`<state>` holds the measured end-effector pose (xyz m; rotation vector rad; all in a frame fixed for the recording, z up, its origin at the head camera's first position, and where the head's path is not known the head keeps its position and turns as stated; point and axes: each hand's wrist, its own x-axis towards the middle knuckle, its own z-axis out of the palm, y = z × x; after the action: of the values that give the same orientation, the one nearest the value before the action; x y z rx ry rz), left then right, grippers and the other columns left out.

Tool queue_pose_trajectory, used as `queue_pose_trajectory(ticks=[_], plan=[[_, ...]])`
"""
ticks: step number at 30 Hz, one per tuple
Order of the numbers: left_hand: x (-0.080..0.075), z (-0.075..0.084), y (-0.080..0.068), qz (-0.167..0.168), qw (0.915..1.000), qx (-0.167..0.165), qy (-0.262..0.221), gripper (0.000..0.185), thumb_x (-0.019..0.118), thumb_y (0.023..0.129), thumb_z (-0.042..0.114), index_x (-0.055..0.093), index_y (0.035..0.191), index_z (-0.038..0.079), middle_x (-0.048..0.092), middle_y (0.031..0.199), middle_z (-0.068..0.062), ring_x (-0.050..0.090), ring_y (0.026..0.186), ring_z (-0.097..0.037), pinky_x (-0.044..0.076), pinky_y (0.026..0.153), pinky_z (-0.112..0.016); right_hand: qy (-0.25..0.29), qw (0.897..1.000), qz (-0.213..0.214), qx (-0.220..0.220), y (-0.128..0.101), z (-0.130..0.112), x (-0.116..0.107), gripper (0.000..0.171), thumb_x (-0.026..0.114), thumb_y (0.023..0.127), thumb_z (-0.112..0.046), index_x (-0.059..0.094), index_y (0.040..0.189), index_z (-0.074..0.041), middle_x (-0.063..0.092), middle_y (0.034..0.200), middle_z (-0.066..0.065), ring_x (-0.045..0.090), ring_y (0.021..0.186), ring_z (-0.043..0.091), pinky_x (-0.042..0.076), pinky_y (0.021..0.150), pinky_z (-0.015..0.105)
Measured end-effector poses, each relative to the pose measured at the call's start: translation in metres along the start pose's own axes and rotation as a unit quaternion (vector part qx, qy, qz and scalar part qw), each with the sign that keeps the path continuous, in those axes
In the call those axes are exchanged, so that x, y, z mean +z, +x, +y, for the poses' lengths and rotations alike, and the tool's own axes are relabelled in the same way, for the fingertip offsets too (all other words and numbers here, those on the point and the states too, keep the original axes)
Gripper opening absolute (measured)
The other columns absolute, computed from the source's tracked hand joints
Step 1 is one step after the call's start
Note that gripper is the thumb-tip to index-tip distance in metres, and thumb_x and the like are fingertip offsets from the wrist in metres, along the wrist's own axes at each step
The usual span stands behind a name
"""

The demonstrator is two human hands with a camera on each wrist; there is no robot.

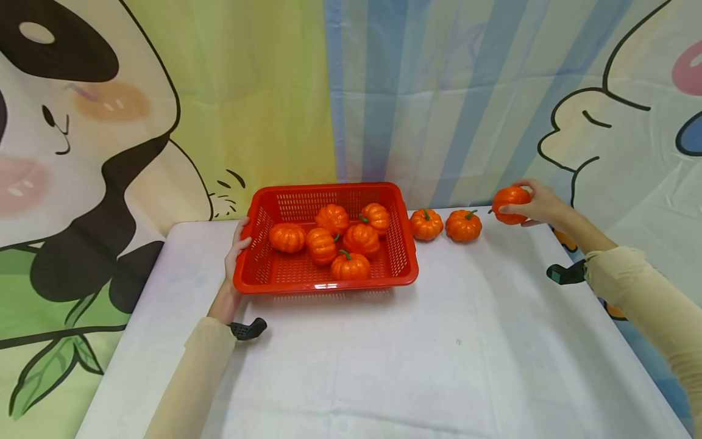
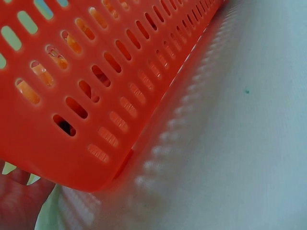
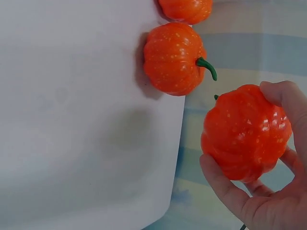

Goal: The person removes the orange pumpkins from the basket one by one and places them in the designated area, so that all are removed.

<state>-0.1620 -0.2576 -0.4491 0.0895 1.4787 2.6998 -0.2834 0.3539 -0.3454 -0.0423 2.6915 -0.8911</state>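
Note:
My right hand (image 1: 544, 205) grips a small orange pumpkin (image 1: 509, 203) between thumb and fingers, above the table's far right corner. In the right wrist view this held pumpkin (image 3: 245, 134) hangs just off the table edge, its green stem pointing away from the palm. My left hand (image 1: 234, 255) holds the left side of a red plastic basket (image 1: 325, 286). Several pumpkins (image 1: 351, 266) lie inside that basket. Through the slots in the basket wall (image 2: 72, 96), the left wrist view shows bits of orange; the left hand's fingers are partly hidden there.
Two more pumpkins, one beside the basket (image 1: 426, 224) and one farther right (image 1: 464, 226), stand along the back edge of the white table (image 1: 384, 366). A cartoon-printed curtain (image 1: 274, 91) hangs close behind. Each wrist carries a black strap-mounted device (image 1: 249, 329).

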Motion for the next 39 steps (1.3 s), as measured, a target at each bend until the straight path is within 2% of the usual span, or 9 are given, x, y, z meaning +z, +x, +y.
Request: queue_pose_trajectory(ticks=[5,9,13,17,20,26,33,39], plan=[[-0.001,-0.0002,0.0001,-0.002,1.0,-0.001,-0.001,0.053,0.014,0.102,0.014,0.011,0.152,0.032,0.006,0.161,0.001,0.018,0.14,-0.022,0.039,0.108,-0.026,0.025,1.0,0.006,0.002,0.0003,0.0013,0.0008,0.093,0.063,0.092,-0.039,0.002,0.147,0.004,0.021,0.143,0.039,0.037,0.122,0.053,0.057,0.083,0.049],[-0.0012,-0.0009,0.0,-0.001,1.0,-0.001,0.001,0.054,0.015,0.102,0.014,0.009,0.153,0.032,0.006,0.161,0.002,0.016,0.142,-0.021,0.038,0.11,-0.027,0.038,0.999,0.004,-0.001,0.0002,0.0015,0.001,0.092,0.06,0.093,-0.04,-0.002,0.148,0.0,0.018,0.144,0.039,0.038,0.121,0.055,0.057,0.082,0.05],[-0.0011,-0.0018,-0.0002,0.006,1.0,-0.003,0.005,0.054,0.015,0.102,0.014,0.01,0.153,0.032,0.007,0.161,0.003,0.016,0.142,-0.021,0.037,0.11,-0.027,0.011,1.0,0.0,-0.017,0.0002,0.0021,0.0003,0.089,0.056,0.095,-0.044,0.002,0.154,-0.004,0.022,0.146,0.037,0.039,0.122,0.053,0.058,0.081,0.048],[-0.0013,-0.0017,0.0,0.005,0.9999,-0.003,0.015,0.054,0.014,0.102,0.014,0.01,0.153,0.032,0.006,0.161,0.002,0.017,0.141,-0.022,0.037,0.11,-0.027,-0.021,1.0,0.006,-0.02,-0.0003,0.0014,0.0001,0.087,0.054,0.094,-0.051,0.013,0.15,0.001,0.03,0.142,0.035,0.042,0.118,0.05,0.058,0.077,0.044],[-0.0013,-0.0011,0.0007,0.003,0.9999,-0.001,0.016,0.054,0.015,0.102,0.014,0.01,0.153,0.031,0.006,0.161,0.002,0.018,0.141,-0.021,0.038,0.11,-0.027,-0.022,1.0,0.011,-0.009,-0.0011,0.0005,0.0004,0.092,0.053,0.092,-0.056,0.011,0.149,0.002,0.03,0.141,0.035,0.044,0.114,0.049,0.059,0.074,0.041],[-0.0015,-0.0008,0.0006,0.007,0.9999,-0.002,0.01,0.053,0.015,0.102,0.014,0.011,0.153,0.032,0.008,0.16,0.003,0.018,0.14,-0.02,0.037,0.11,-0.027,-0.023,1.0,0.019,0.0,-0.0006,-0.0004,0.0017,0.096,0.052,0.09,-0.062,0.013,0.148,0.004,0.035,0.137,0.037,0.058,0.099,0.046,0.059,0.073,0.043],[-0.0032,-0.0013,0.0017,0.002,1.0,0.0,0.001,0.053,0.016,0.103,0.014,0.012,0.152,0.032,0.009,0.16,0.003,0.018,0.14,-0.02,0.036,0.111,-0.027,-0.038,0.999,0.012,0.002,-0.0012,-0.0013,0.0025,0.093,0.049,0.09,-0.063,0.018,0.144,0.005,0.035,0.137,0.035,0.045,0.114,0.048,0.057,0.077,0.046],[-0.0008,-0.0003,0.0013,0.004,1.0,-0.003,-0.002,0.053,0.016,0.102,0.014,0.012,0.152,0.031,0.009,0.16,0.003,0.019,0.14,-0.02,0.038,0.109,-0.027,-0.03,0.999,0.011,0.0,-0.0035,-0.0009,0.005,0.088,0.051,0.091,-0.059,0.021,0.14,0.007,0.036,0.134,0.035,0.046,0.114,0.049,0.058,0.079,0.046]])
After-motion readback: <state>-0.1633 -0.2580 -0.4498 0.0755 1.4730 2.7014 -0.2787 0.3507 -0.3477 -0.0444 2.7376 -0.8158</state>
